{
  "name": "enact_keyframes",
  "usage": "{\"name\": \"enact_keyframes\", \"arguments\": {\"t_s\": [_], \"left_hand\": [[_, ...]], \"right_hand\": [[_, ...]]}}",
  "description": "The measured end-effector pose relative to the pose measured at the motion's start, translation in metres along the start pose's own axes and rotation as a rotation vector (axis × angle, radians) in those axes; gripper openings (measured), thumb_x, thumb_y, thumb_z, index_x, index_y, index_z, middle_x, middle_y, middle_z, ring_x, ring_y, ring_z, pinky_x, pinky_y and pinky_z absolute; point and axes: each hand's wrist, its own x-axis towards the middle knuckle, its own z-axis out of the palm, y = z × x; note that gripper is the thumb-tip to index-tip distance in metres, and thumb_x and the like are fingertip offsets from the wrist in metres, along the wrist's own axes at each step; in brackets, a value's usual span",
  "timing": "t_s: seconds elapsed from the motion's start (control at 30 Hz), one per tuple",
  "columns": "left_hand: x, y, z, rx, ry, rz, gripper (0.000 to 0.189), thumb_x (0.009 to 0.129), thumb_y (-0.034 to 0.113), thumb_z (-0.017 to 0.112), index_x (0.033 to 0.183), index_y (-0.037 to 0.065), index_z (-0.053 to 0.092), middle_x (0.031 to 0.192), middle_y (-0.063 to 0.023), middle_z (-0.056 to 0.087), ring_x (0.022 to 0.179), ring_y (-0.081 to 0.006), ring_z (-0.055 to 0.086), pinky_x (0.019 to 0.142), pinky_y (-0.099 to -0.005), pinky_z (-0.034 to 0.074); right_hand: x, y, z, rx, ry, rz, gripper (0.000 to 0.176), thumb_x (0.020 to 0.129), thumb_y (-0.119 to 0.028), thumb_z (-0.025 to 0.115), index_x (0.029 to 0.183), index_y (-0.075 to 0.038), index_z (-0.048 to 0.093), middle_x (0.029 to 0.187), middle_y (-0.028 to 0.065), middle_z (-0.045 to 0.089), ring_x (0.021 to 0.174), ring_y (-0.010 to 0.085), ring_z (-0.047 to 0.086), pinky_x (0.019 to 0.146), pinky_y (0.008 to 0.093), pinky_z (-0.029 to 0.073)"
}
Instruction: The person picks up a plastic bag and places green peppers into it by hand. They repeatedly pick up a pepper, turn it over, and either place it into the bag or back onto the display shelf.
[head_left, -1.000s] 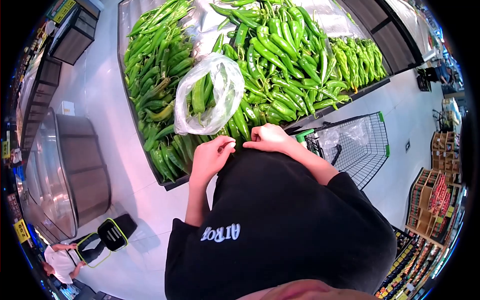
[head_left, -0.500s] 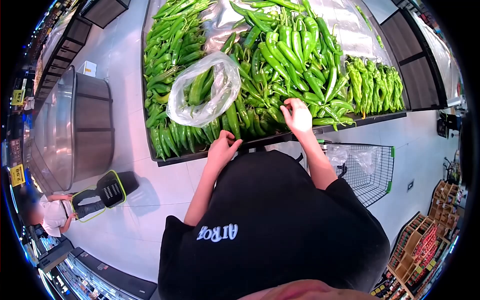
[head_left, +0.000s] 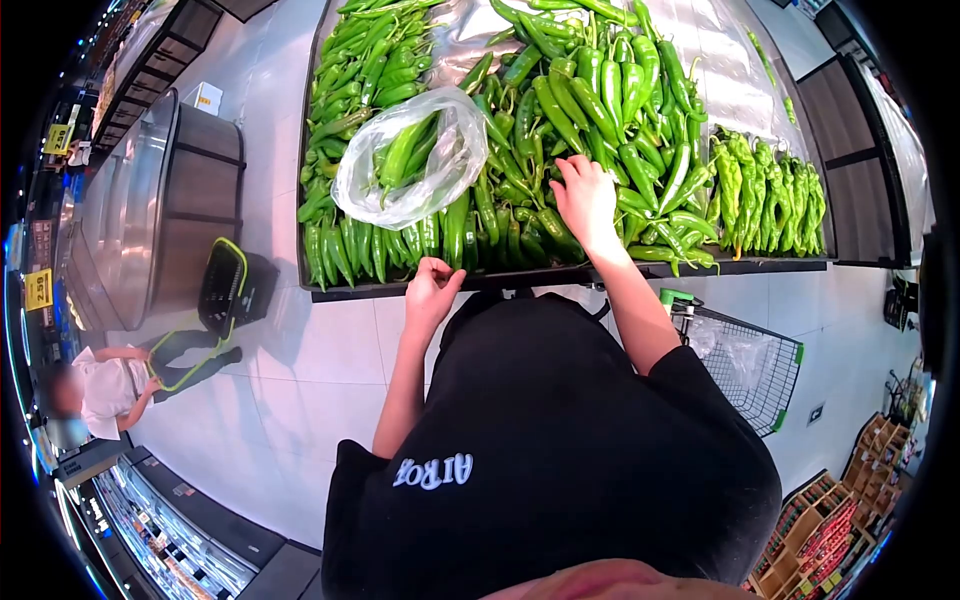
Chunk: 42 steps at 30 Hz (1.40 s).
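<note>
Green peppers [head_left: 610, 90] lie heaped across a display stand [head_left: 560, 277]. On the left part of the heap rests a clear plastic bag [head_left: 455, 180], its mouth wide, with a few peppers [head_left: 405, 155] inside. My left hand [head_left: 433, 290] is at the stand's front edge below the bag, fingers curled together; whether they hold anything is too small to tell. Over the middle of the heap, my right hand [head_left: 585, 200] reaches in with bent fingers at the peppers, and its fingertips are partly hidden. Paler, wrinkled peppers [head_left: 765, 195] line the right side.
A shopping cart [head_left: 745, 360] holding clear bags stands to the right below the stand. At the left, a person [head_left: 110, 390] holds a black basket [head_left: 220, 290] with a green frame, near a metal display bin [head_left: 180, 200]. Wooden shelves [head_left: 820, 530] are at lower right.
My right hand has moved left and further up onto the heap. My left hand stays near the front edge. The person at the left and the basket have shifted in view.
</note>
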Motion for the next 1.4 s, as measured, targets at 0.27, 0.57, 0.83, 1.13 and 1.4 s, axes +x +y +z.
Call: {"name": "enact_keyframes", "arguments": {"t_s": [0.27,0.57,0.83,1.13,1.4], "left_hand": [[-0.017,0.043,-0.024,0.175,0.061,0.085,0.026,0.088,0.025,0.074,0.096,0.005,0.061,0.096,-0.0089,0.074,0.077,-0.0206,0.069,0.073,-0.0336,0.053],[-0.039,0.112,-0.048,-0.204,-0.253,0.482,0.066,0.085,0.014,0.077,0.142,0.001,0.046,0.118,-0.0127,0.07,0.11,-0.0203,0.065,0.099,-0.0336,0.048],[-0.044,0.111,-0.053,-0.541,-0.444,0.267,0.033,0.102,0.015,0.057,0.129,-0.003,0.062,0.095,-0.0125,0.074,0.08,-0.0135,0.069,0.078,-0.0267,0.055],[-0.033,0.07,-0.075,-0.51,-0.524,0.279,0.032,0.102,0.012,0.057,0.127,-0.008,0.062,0.091,-0.0141,0.074,0.075,-0.011,0.065,0.071,-0.0235,0.051],[-0.032,0.056,-0.105,-0.492,-0.418,0.303,0.032,0.103,0.014,0.055,0.128,-0.005,0.062,0.093,-0.0132,0.074,0.077,-0.0123,0.066,0.073,-0.0254,0.053]], "right_hand": [[0.001,-0.012,-0.042,0.379,0.205,-0.004,0.034,0.075,-0.005,0.078,0.108,-0.008,0.071,0.101,0.0077,0.064,0.074,0.0235,0.06,0.067,0.0316,0.05],[-0.038,-0.065,-0.125,1.536,0.175,0.329,0.035,0.09,0.006,0.064,0.124,-0.001,0.061,0.114,0.0126,0.069,0.088,0.0131,0.064,0.08,0.0264,0.055],[-0.083,-0.089,-0.131,1.389,-0.205,0.321,0.038,0.093,-0.001,0.065,0.13,0.0,0.058,0.132,0.0129,0.063,0.111,0.0153,0.063,0.096,0.0325,0.052],[-0.329,0.15,-0.101,-0.708,0.066,1.28,0.09,0.072,-0.05,0.079,0.14,-0.004,0.041,0.147,0.0203,0.038,0.136,0.0472,0.035,0.1,0.0586,0.042],[-0.376,0.169,-0.118,-0.315,0.003,1.533,0.083,0.077,-0.076,0.062,0.119,-0.004,0.063,0.11,0.0223,0.07,0.109,0.0388,0.067,0.093,0.0492,0.051]]}}
